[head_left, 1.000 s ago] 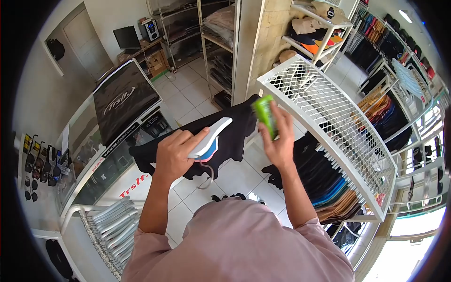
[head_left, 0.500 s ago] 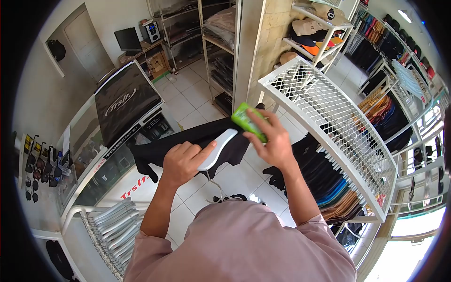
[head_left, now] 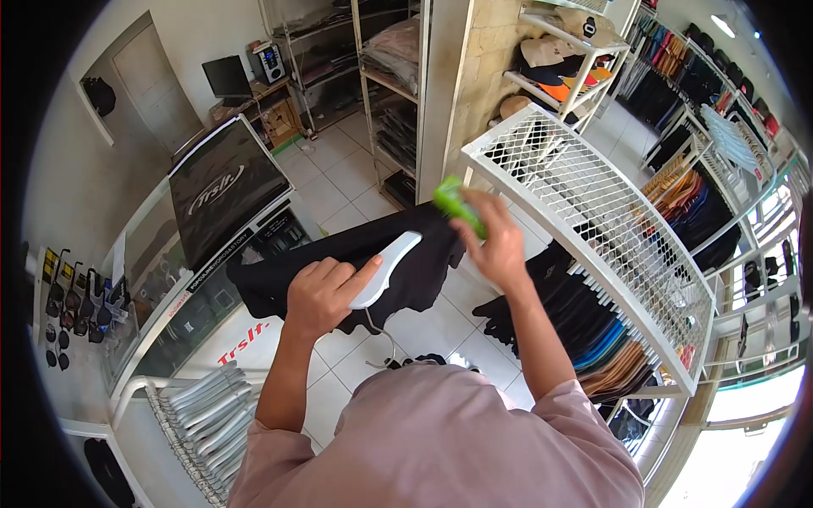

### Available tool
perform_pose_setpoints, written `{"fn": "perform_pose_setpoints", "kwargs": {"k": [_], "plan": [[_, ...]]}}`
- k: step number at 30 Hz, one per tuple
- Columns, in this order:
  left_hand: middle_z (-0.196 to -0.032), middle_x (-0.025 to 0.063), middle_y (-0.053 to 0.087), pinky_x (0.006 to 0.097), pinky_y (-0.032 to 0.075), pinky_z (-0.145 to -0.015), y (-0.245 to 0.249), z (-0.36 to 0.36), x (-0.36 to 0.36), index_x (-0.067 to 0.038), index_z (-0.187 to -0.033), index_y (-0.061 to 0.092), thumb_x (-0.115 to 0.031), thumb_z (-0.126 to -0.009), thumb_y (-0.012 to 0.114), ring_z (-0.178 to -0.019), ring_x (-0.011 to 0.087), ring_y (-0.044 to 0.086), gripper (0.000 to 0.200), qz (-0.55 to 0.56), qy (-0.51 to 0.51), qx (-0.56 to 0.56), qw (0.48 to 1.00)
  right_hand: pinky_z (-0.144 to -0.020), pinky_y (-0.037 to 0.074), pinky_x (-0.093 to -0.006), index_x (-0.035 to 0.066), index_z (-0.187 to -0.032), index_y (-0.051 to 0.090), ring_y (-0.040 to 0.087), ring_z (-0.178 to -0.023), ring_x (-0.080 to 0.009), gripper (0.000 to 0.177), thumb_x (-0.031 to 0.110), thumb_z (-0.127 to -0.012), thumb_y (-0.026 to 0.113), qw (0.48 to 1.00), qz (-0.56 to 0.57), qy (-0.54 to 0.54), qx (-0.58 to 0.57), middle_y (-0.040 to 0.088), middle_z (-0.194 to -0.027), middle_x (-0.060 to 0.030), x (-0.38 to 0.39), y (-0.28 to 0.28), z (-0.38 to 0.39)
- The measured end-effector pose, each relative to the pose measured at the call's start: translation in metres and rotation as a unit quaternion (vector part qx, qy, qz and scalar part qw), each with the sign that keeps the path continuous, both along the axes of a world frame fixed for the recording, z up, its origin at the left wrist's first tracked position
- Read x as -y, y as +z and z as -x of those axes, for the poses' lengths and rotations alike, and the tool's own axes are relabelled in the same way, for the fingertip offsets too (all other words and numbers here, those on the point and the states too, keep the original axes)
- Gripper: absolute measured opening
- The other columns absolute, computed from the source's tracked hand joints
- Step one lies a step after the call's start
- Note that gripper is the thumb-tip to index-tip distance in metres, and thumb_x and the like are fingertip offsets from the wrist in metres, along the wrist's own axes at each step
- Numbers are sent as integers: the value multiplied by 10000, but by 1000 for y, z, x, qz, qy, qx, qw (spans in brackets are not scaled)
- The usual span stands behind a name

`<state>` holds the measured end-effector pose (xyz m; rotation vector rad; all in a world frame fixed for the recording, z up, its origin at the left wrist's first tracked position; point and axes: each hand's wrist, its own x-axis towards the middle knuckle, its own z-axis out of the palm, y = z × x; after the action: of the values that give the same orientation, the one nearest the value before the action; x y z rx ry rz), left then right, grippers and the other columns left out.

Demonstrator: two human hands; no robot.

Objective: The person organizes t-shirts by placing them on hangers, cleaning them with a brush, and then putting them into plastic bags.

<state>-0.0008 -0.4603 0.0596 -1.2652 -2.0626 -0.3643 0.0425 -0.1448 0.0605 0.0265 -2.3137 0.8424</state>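
Observation:
My left hand [head_left: 322, 295] is closed around a white hanger [head_left: 388, 273], whose metal hook points down toward my body. A black garment [head_left: 284, 273] hangs from the hanger and spreads out beyond it on both sides. My right hand [head_left: 495, 241] grips a bright green hand-sized block [head_left: 457, 206], blurred by motion, at the far right part of the garment. The block overlaps the black cloth's edge in this view, and my fingers cover part of it.
At left stands a glass counter with a black lid panel [head_left: 224, 182]. White hangers [head_left: 212, 415] hang on a rail below it. To the right, a white mesh-topped rack [head_left: 593, 203] holds hanging clothes [head_left: 584, 313]. Shelves of folded stock [head_left: 394, 55] stand behind.
My right hand has moved the green block slightly right and turned it. The garment's right part now hangs spread wider, and my left hand with the hanger has shifted slightly left.

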Motion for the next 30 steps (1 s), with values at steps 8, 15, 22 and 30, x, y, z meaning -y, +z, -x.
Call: {"fn": "perform_pose_setpoints", "kwargs": {"k": [8, 15, 22, 30], "plan": [[-779, 3, 568, 340, 490, -593, -2, -3, 4, -143, -1283, 809, -167, -673, 868, -672, 184, 578, 614, -13, 14, 33, 999, -890, 591, -435, 93, -1348, 712, 728, -1062, -392, 435, 172, -934, 821, 996, 20, 15, -90, 689, -1264, -211, -14, 1, -6], [-737, 36, 610, 340, 485, -593, 13, -12, -11, -152, -1215, 837, 13, -652, 802, -662, 211, 590, 587, -43, -26, 139, 989, -916, 566, -446, 59, -1315, 685, 717, -1050, -386, 416, 184, -937, 805, 996, 17, -74, 52, 722, -1166, -204, -55, -44, -1], [-766, 71, 736, 328, 486, -599, 26, -1, -29, -72, -935, 806, -126, -744, 963, -631, 205, 666, 253, -100, -111, 349, 925, -1029, 504, -370, 40, -1462, 598, 641, -1181, -201, 527, 203, -983, 745, 868, 399, 220, 197, 699, -1298, -110, -72, -47, -29], [-1044, 138, 751, 359, 551, -845, 11, 33, -74, -33, -1132, 718, -216, -680, 1011, -951, 253, 730, 570, -121, -53, 371, 919, -1173, 424, -367, -72, -1584, 407, 580, -1332, -270, 1061, 234, -723, 947, 827, 345, 282, 342, 623, -1428, -181, -41, -62, -67]]}}
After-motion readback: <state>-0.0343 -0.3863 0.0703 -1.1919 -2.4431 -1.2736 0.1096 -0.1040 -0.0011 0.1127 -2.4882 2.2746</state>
